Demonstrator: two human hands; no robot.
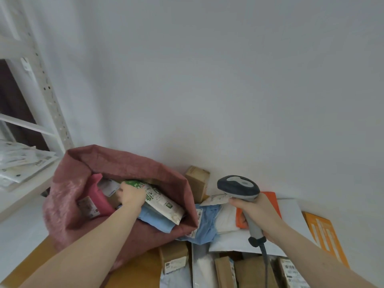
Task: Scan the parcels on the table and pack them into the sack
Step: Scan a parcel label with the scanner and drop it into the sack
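A pink woven sack (68,196) stands open on the table at the left. My left hand (131,195) reaches into its mouth and grips a white parcel with green print (164,201) that lies across the opening. A pink parcel (99,194) and a light blue one (154,220) sit inside the sack. My right hand (259,213) grips the handle of a grey barcode scanner (239,187), held above the parcels on the table. Its cable runs down toward me.
Parcels crowd the table to the right of the sack: a blue mailer (207,223), a white one (226,218), an orange one (270,196), brown boxes (197,179) and labelled cartons (174,258) near me. An orange-and-white box (324,233) lies far right. White shelving (22,163) with mailers stands at the left.
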